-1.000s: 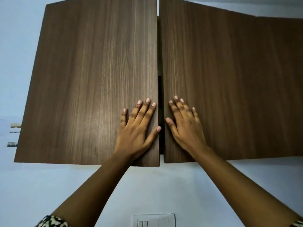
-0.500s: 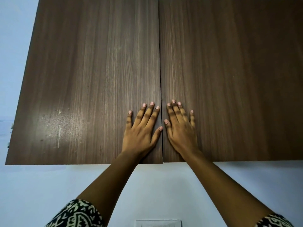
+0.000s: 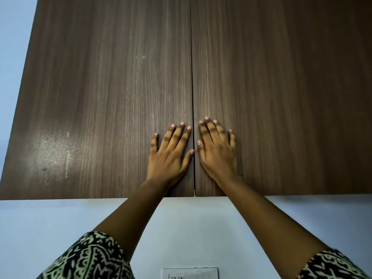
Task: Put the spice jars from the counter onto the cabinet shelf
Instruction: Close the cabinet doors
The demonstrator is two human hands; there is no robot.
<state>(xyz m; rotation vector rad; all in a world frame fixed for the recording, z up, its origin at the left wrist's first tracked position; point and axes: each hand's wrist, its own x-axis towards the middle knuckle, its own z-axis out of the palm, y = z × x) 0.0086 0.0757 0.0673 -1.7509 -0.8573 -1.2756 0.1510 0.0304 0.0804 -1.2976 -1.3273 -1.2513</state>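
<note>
A dark wood wall cabinet fills the view, both doors closed with a thin seam between them. My left hand [image 3: 170, 155] lies flat with straight fingers on the left door [image 3: 100, 97], near its lower inner corner. My right hand [image 3: 217, 152] presses flat on the right door [image 3: 281, 97], just across the seam. Neither hand holds anything. No spice jars, counter or shelf are in view; the shelf is hidden behind the doors.
Pale blue wall [image 3: 50, 222] surrounds the cabinet and runs below its bottom edge. A white switch plate [image 3: 190, 273] sits on the wall at the bottom centre. Patterned black-and-white sleeves show at both lower corners.
Both doors swung from ajar to fully closed under my flat palms; the dark gap between them has narrowed to a thin seam. The hands came closer together.
</note>
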